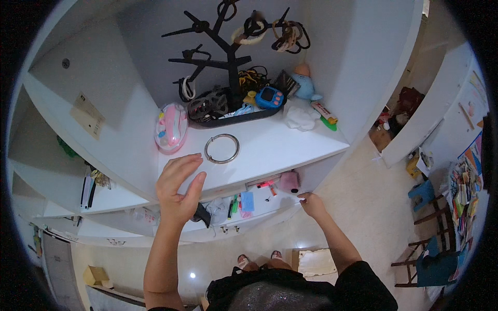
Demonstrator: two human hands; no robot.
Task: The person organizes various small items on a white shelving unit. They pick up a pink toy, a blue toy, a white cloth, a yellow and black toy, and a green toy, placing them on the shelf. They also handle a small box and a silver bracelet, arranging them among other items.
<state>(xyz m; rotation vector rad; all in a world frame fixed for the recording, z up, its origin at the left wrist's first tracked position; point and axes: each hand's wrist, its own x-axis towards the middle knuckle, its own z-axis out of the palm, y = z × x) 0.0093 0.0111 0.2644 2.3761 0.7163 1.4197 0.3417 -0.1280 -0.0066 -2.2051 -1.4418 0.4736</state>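
My left hand is raised at the front edge of the upper shelf, its thumb and fingers apart with nothing between them. Just beyond its fingertips a silver bangle lies flat on the white shelf. To the bangle's left sits a pink and clear oval case. My right hand is at the right end of the lower shelf, fingers pinched together; a small whitish bit shows at the tips, too small to name. Beside it on that shelf is a fluffy pink item.
A black tree-shaped stand holds hair ties; its base tray carries a blue toy watch. A blue figurine and crumpled white tissue are right of it. Below lie pens and a blue pad. A cardboard box stands on the floor.
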